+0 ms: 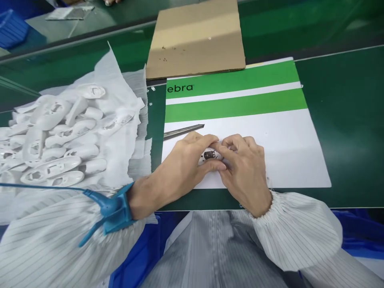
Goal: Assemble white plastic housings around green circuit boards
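Between my two hands is a small white plastic housing (203, 159) with a dark opening in its upper face. My left hand (186, 160) closes around its left side, thumb along the near edge and fingers along the far edge. From the right, my right hand (247, 172) grips the other end with bent fingers, which hide much of that end. The housing is over a white and green printed sheet (288, 148). A blue wrist strap (118, 208) with a cord circles my left wrist.
At left, many white plastic housings (49, 168) lie piled on white foam sheeting (120, 148). A cardboard piece (198, 40) lies beyond the printed sheet on the green work surface (345, 120). A blue bin (12, 28) stands far left. Someone's fingers (111, 2) show at the top edge.
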`<state>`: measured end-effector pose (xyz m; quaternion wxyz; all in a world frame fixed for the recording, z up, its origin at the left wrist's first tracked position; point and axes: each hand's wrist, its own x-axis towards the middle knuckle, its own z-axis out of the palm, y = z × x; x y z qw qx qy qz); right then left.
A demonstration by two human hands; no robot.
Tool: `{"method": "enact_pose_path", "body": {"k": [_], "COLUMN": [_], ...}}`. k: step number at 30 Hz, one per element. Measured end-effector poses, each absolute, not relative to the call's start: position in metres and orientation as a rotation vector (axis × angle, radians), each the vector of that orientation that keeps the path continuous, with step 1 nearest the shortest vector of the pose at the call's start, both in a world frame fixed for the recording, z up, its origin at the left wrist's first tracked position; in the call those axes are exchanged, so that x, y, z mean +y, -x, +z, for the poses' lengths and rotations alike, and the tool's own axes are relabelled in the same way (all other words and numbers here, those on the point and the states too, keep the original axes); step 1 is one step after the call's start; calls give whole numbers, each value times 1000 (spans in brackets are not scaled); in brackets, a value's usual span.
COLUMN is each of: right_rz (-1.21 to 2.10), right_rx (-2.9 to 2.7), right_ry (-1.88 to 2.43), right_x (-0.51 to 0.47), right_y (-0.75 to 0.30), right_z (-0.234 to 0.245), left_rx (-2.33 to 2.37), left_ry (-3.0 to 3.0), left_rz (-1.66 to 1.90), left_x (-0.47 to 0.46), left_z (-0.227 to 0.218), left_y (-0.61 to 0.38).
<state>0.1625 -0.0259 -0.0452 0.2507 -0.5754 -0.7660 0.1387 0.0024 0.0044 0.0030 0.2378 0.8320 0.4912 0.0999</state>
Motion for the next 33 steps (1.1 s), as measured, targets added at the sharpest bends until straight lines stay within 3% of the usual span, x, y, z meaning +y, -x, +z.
{"method": "enact_pose_path", "body": {"k": [7,13,20,28,33], "right_rz": [398,664,852,781,391], "right_rx": [-2038,-2031,-1910,-2013,-2278], "right_ry": [1603,1485,1447,1476,1484], "right_x": [-30,-17,-9,-16,-19], "right_y": [-159,-176,-181,-183,-179], "right_z": [-43,-37,-31,-31,-27], "left_rx": [1383,1249,1260,1327,1359], "left_ry": [-2197,-2459,-2350,-2378,-2437], "left_rz": [380,228,143,246,402], "left_x": [-5,-5,6,-2,-11], "left_z": [-10,-3,15,-2,-14], "left_y": [-4,17,22,18,11]}}
